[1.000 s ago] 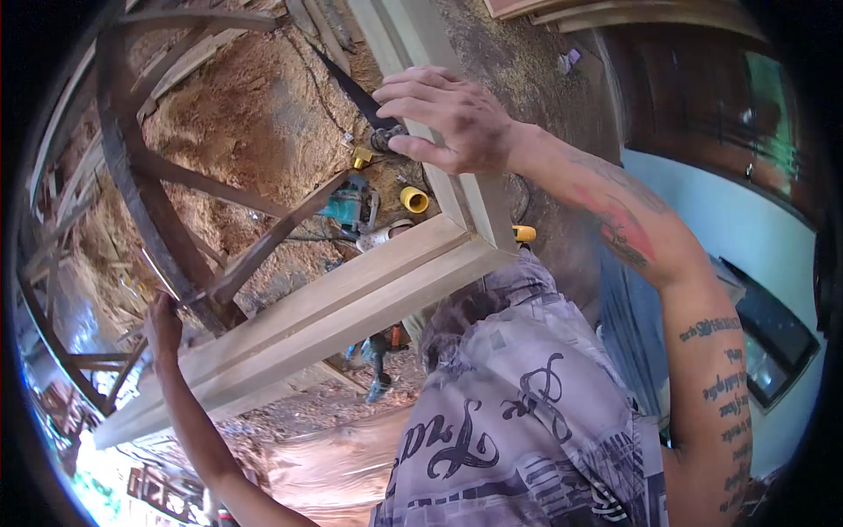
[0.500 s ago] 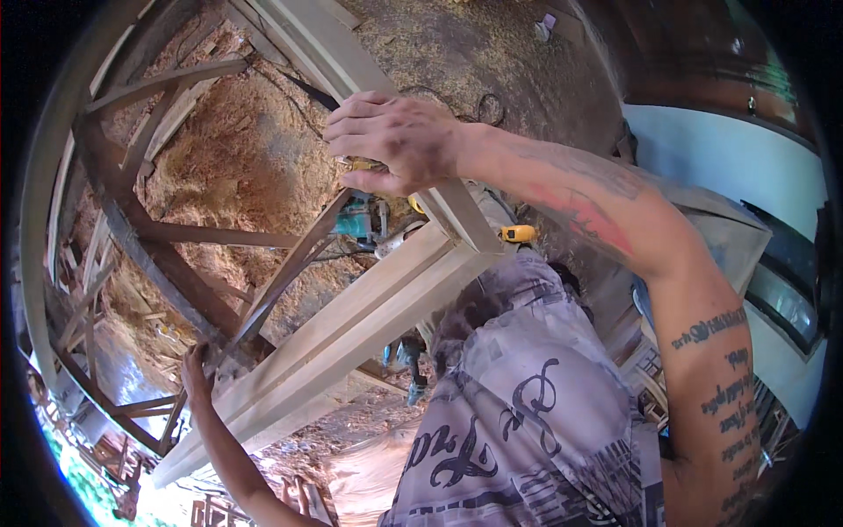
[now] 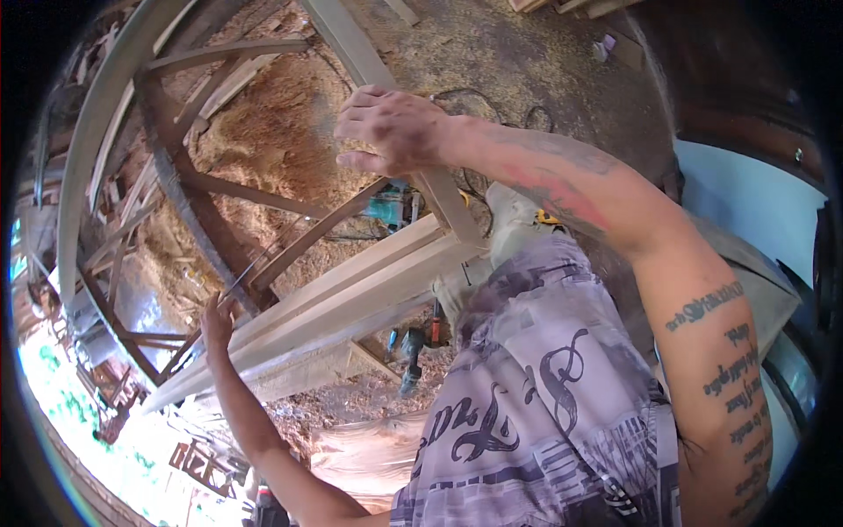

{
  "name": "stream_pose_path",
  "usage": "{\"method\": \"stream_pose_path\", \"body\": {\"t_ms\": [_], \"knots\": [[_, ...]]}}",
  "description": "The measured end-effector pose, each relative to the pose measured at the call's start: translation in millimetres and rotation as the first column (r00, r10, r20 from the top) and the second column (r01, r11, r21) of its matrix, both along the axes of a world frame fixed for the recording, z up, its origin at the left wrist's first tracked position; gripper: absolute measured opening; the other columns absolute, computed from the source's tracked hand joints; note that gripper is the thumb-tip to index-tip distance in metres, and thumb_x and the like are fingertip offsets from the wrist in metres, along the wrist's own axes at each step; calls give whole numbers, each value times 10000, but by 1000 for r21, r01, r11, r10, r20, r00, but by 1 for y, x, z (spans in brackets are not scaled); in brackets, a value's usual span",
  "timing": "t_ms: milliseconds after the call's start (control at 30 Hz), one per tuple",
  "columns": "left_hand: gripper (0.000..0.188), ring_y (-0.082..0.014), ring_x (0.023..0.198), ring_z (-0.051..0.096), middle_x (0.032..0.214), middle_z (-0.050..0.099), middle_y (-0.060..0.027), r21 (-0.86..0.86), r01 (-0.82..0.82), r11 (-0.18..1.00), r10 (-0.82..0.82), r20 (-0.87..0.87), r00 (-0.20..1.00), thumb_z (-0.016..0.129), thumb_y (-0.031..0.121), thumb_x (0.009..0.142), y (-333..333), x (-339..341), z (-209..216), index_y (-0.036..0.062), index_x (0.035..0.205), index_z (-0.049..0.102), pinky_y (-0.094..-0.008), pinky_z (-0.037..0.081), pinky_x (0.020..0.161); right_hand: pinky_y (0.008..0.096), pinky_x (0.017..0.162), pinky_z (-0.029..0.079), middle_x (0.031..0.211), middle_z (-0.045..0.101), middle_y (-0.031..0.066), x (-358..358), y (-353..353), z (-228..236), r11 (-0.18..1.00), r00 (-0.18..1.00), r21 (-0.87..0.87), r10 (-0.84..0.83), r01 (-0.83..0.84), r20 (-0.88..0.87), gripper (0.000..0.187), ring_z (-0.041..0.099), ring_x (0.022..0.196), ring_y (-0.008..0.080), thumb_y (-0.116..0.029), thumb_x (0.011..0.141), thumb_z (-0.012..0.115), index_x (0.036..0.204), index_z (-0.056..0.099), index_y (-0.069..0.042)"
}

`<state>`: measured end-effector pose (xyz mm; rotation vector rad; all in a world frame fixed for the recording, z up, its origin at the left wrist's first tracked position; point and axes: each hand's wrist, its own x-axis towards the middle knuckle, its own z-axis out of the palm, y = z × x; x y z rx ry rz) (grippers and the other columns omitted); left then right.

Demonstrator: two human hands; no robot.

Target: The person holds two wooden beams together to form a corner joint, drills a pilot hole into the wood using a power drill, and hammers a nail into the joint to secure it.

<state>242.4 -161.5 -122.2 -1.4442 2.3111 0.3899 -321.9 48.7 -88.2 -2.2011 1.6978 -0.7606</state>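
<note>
A pale wooden frame point(image 3: 351, 303) of grooved long pieces stands in front of me, two of its members meeting in a corner near my lap. My right hand point(image 3: 395, 130) is closed over the upper member point(image 3: 356, 53), fingers curled past its left edge and thumb lower down. Farther down to the left, my left hand point(image 3: 218, 325) reaches across the long member and grips its far edge, with the fingertips partly hidden. Dark curved and straight timbers point(image 3: 206, 224) lie beyond the frame, close to my left fingers.
Sawdust point(image 3: 263, 132) covers the ground. A teal power tool point(image 3: 388, 209) lies behind the frame corner; a dark drill point(image 3: 411, 356) and a red-handled tool point(image 3: 435, 323) lie below it. A cable point(image 3: 470, 98) curls at upper right. A pale blue panel point(image 3: 742, 198) stands at right.
The view has shifted, so the frame and timbers sit differently. My left hand appears higher and farther right. Both hands remain on the frame.
</note>
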Motion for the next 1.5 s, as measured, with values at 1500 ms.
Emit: {"method": "stream_pose_path", "body": {"t_ms": [1500], "knots": [[313, -318, 975, 705, 1015, 729, -199, 520, -719, -460, 660, -342, -669, 608, 270, 947, 903, -410, -184, 14, 1097, 709, -378, 530, 857, 409, 907, 524, 1068, 715, 201, 25, 217, -292, 450, 652, 784, 754, -428, -77, 398, 687, 1019, 347, -377, 942, 610, 1130, 694, -37]]}}
